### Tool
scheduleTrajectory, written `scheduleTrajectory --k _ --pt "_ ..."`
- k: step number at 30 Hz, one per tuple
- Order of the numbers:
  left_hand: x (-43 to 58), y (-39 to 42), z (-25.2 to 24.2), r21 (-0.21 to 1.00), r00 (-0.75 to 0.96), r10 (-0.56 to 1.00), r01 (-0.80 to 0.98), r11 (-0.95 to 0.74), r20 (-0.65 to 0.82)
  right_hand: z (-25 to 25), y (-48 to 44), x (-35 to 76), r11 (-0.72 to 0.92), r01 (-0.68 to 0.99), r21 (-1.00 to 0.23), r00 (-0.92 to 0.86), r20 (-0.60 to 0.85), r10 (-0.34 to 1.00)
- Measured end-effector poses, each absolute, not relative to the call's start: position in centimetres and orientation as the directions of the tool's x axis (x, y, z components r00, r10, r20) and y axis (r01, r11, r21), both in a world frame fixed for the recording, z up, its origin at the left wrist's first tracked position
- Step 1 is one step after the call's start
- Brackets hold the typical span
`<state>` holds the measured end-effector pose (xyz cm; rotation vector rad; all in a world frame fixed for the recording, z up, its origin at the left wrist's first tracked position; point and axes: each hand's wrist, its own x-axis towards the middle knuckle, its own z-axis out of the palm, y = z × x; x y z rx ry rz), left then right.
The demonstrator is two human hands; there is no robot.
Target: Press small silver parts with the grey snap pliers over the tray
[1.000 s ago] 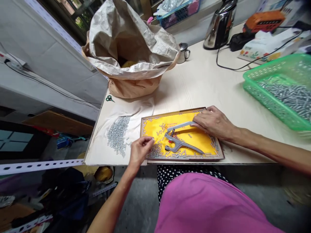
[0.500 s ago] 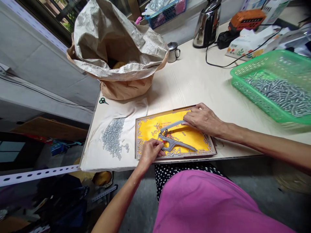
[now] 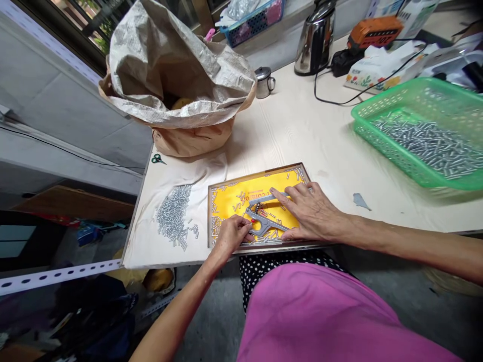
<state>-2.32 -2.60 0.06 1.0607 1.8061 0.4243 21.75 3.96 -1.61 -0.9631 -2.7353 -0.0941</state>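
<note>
On the pale table (image 3: pixel 302 136) lies a shallow wooden-framed tray (image 3: pixel 256 173) lined with yellow, with many small metal pins scattered in it and along its rim. Grey plastic pliers (image 3: pixel 264 226) with a small coiled spring lie in the tray. My left hand (image 3: pixel 231 236) pinches the pliers near their jaw, with the fingers hiding the tip. My right hand (image 3: pixel 311 211) lies across the handles with its fingers spread, covering their ends. A heap of the same pins (image 3: pixel 173 213) lies on a white cloth (image 3: pixel 199 171) left of the tray.
A green plastic basket (image 3: pixel 392 90) full of metal pins stands to the right. Behind are a large paper sack (image 3: pixel 177 75), green-handled scissors (image 3: pixel 158 159), a steel mug (image 3: pixel 263 83), a steel kettle (image 3: pixel 316 45) and a tissue box (image 3: pixel 377 70). The table's near edge runs just below the tray.
My right hand has slid down and left, further over the pliers' handles. My left hand has stayed at the jaw, and a small grey scrap now shows right of the tray.
</note>
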Motion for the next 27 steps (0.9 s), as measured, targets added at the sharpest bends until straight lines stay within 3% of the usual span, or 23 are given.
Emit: scheduleTrajectory --k 11,18,21,24,27 --pt "-2.6 -2.9 -0.7 0.694 -0.158 0.848 0.510 0.508 -0.505 -1.9 2.7 20.8 0.752 0.657 -0.050 -0.728 0.214 0.651" --pt "-2.8 -3.3 -0.7 0.636 -0.135 0.868 0.629 0.448 -0.478 -2.3 1.9 20.5 0.706 0.706 -0.058 -0.688 0.179 0.703" --pt "-2.2 -4.3 -0.3 0.554 -0.142 0.967 0.798 0.238 -0.212 -2.5 1.9 20.3 0.695 0.717 -0.053 -0.681 0.162 0.715" --pt "-0.9 -4.8 0.3 0.325 0.027 0.992 0.943 -0.066 0.121 -2.4 2.0 19.7 0.720 0.692 -0.052 -0.704 0.170 0.689" --pt "0.6 -3.8 0.4 0.146 0.240 0.956 0.953 -0.264 0.167 -2.0 1.9 18.9 0.757 0.651 -0.053 -0.729 0.233 0.644"
